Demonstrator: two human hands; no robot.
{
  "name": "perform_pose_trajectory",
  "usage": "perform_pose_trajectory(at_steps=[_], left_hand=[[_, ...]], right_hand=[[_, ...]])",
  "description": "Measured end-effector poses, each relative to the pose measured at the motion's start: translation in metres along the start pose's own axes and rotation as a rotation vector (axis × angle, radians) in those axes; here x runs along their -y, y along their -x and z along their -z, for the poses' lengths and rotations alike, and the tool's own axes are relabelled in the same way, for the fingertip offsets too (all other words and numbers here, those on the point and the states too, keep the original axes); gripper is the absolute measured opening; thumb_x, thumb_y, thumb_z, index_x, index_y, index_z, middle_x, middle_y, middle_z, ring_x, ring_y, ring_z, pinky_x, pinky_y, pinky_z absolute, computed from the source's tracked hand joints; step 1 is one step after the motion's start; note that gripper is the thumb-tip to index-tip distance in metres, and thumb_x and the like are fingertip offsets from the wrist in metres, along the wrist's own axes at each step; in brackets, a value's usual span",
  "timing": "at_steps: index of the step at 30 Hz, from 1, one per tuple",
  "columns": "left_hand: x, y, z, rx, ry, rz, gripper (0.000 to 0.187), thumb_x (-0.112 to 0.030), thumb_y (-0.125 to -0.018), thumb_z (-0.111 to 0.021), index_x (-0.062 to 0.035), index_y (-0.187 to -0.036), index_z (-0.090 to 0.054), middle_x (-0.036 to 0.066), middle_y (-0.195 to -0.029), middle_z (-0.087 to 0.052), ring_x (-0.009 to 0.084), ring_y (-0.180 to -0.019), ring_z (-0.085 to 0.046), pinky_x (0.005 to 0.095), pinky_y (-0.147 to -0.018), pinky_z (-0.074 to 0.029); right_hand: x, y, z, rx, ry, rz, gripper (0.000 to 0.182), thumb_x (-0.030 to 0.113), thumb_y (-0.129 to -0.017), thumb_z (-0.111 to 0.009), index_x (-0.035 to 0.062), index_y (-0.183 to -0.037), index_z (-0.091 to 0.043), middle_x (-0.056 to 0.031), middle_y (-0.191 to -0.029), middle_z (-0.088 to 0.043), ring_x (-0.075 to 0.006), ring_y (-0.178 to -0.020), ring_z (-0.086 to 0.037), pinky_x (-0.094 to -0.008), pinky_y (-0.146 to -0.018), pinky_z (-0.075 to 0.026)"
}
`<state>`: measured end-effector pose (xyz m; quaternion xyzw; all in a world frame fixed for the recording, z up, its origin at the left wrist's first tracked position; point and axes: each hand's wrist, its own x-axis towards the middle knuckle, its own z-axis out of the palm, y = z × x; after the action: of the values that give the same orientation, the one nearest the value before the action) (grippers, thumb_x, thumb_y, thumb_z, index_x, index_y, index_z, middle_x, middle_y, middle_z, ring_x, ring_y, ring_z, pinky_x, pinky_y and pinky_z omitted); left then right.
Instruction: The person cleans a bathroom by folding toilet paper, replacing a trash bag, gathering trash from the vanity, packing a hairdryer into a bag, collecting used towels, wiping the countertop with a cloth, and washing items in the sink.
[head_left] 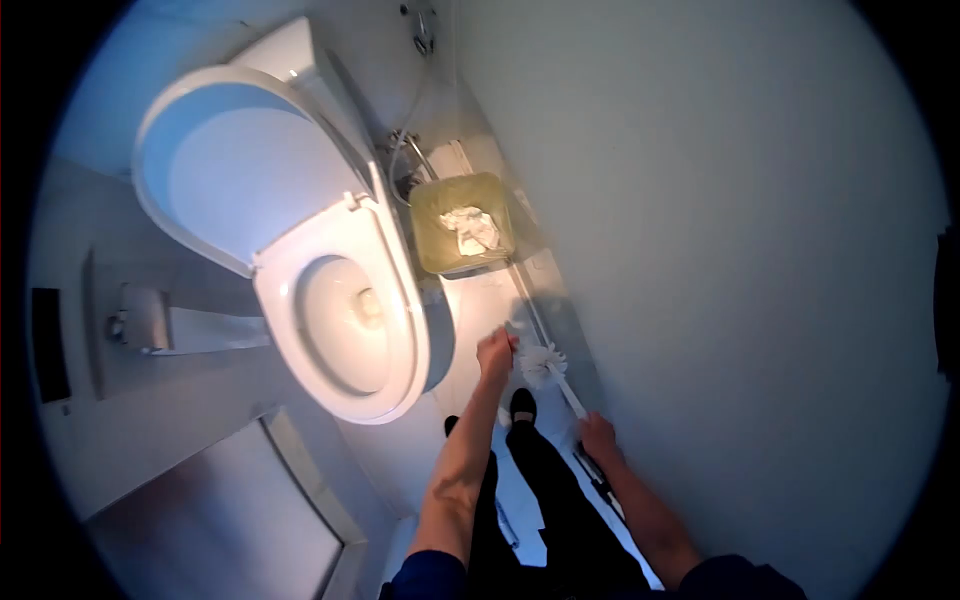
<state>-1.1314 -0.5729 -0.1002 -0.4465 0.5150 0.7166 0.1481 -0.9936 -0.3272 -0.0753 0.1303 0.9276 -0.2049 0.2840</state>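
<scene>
My right hand (600, 438) is closed around the white handle of a toilet brush (571, 396), low beside the right-hand wall. The brush's round white bristle head points up and left, close to my left hand but apart from it. My left hand (496, 353) is closed above the floor between the toilet and the wall. Its fingers are slightly blurred, and I cannot make out what, if anything, is in them. To the left stands a white toilet (410, 362) with its lid and seat raised; water shows in the bowl.
A waste bin (430, 238) with a yellowish liner and crumpled white paper stands beyond the toilet. A paper holder (147, 318) with a long hanging strip is on the left wall. A hose and taps (405, 140) are behind. My black shoes (523, 404) are on the floor.
</scene>
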Motion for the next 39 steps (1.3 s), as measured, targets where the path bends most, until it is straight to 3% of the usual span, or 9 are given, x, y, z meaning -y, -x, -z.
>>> perform_pose_trajectory(at_steps=[5,8,14,23,27,30,34,36,39], left_hand=[[-0.019,-0.132,-0.056,-0.088,0.34,0.134,0.054,-0.057,-0.08,-0.057,-0.0031,-0.077,-0.059,0.004,-0.056,-0.051,0.0115,-0.036,-0.036,0.0248,-0.033,-0.027],[-0.031,-0.179,-0.059,-0.058,0.505,0.137,0.053,-0.061,-0.074,-0.062,-0.0101,-0.067,-0.05,0.002,-0.055,-0.048,0.0084,-0.04,-0.035,0.0218,-0.036,-0.024],[-0.031,-0.191,-0.093,0.004,0.604,0.155,0.042,-0.048,-0.078,-0.062,-0.0118,-0.065,-0.046,-0.002,-0.052,-0.04,0.0094,-0.041,-0.033,0.0241,-0.037,-0.024],[-0.018,-0.23,-0.109,-0.309,0.696,0.006,0.025,-0.021,-0.082,-0.049,-0.0065,-0.063,-0.046,0.004,-0.049,-0.042,0.0154,-0.037,-0.036,0.0298,-0.035,-0.029],[-0.004,-0.207,-0.082,-0.41,0.441,0.0,0.026,-0.017,-0.082,-0.047,-0.0047,-0.059,-0.046,0.006,-0.049,-0.044,0.0169,-0.035,-0.038,0.0314,-0.034,-0.03],[0.016,-0.141,-0.061,-0.271,0.316,-0.072,0.027,-0.018,-0.081,-0.047,-0.0043,-0.057,-0.047,0.007,-0.048,-0.045,0.0167,-0.035,-0.041,0.0312,-0.034,-0.033],[0.05,-0.05,-0.042,-0.241,0.257,0.014,0.028,-0.019,-0.08,-0.048,0.0012,-0.062,-0.054,0.01,-0.051,-0.052,0.0169,-0.039,-0.047,0.0318,-0.037,-0.037],[0.079,-0.013,-0.021,-0.297,-0.009,-0.026,0.027,-0.018,-0.081,-0.048,0.0025,-0.064,-0.055,0.01,-0.054,-0.054,0.0163,-0.044,-0.051,0.0337,-0.04,-0.04],[0.111,0.056,0.028,-0.394,-0.341,-0.222,0.029,-0.02,-0.082,-0.048,0.0034,-0.066,-0.056,0.02,-0.06,-0.057,0.0321,-0.051,-0.056,0.0419,-0.048,-0.042]], right_hand=[[-0.004,0.001,0.008,0.026,-0.138,-0.062,0.031,0.026,-0.084,-0.053,0.0027,-0.104,-0.055,-0.0226,-0.093,-0.061,-0.0414,-0.088,-0.058,-0.0445,-0.077,-0.046],[-0.01,-0.002,0.008,0.025,-0.196,-0.056,0.029,0.025,-0.084,-0.056,0.0011,-0.101,-0.055,-0.021,-0.089,-0.061,-0.0388,-0.084,-0.058,-0.0437,-0.073,-0.046],[-0.018,-0.001,-0.009,0.013,-0.242,-0.142,0.027,0.023,-0.084,-0.055,0.0003,-0.099,-0.058,-0.0189,-0.088,-0.062,-0.035,-0.083,-0.06,-0.0411,-0.072,-0.047],[-0.026,-0.006,-0.014,0.009,-0.316,-0.156,0.029,0.024,-0.083,-0.053,-0.001,-0.098,-0.057,-0.0183,-0.086,-0.062,-0.03,-0.082,-0.061,-0.0385,-0.072,-0.046],[-0.026,-0.014,-0.017,0.023,-0.314,-0.174,0.031,0.025,-0.083,-0.052,-0.0012,-0.098,-0.057,-0.0185,-0.083,-0.062,-0.0306,-0.08,-0.061,-0.0392,-0.071,-0.046],[-0.021,-0.002,-0.012,-0.041,-0.295,-0.152,0.035,0.028,-0.082,-0.051,-0.0007,-0.102,-0.058,-0.0145,-0.074,-0.062,-0.0257,-0.07,-0.06,-0.0371,-0.065,-0.046],[-0.031,0.006,-0.012,0.056,-0.353,-0.266,0.03,0.026,-0.086,-0.05,0.0006,-0.099,-0.058,-0.018,-0.087,-0.061,-0.0329,-0.082,-0.059,-0.0402,-0.071,-0.046],[-0.051,0.009,-0.026,-0.036,-0.352,-0.198,0.033,0.027,-0.083,-0.05,-0.0002,-0.1,-0.059,-0.0109,-0.073,-0.059,-0.0214,-0.066,-0.055,-0.0345,-0.061,-0.044],[-0.069,0.019,-0.033,-0.088,-0.333,-0.186,0.032,0.026,-0.083,-0.051,-0.0005,-0.098,-0.06,-0.0093,-0.068,-0.059,-0.0187,-0.06,-0.055,-0.0337,-0.058,-0.044]])
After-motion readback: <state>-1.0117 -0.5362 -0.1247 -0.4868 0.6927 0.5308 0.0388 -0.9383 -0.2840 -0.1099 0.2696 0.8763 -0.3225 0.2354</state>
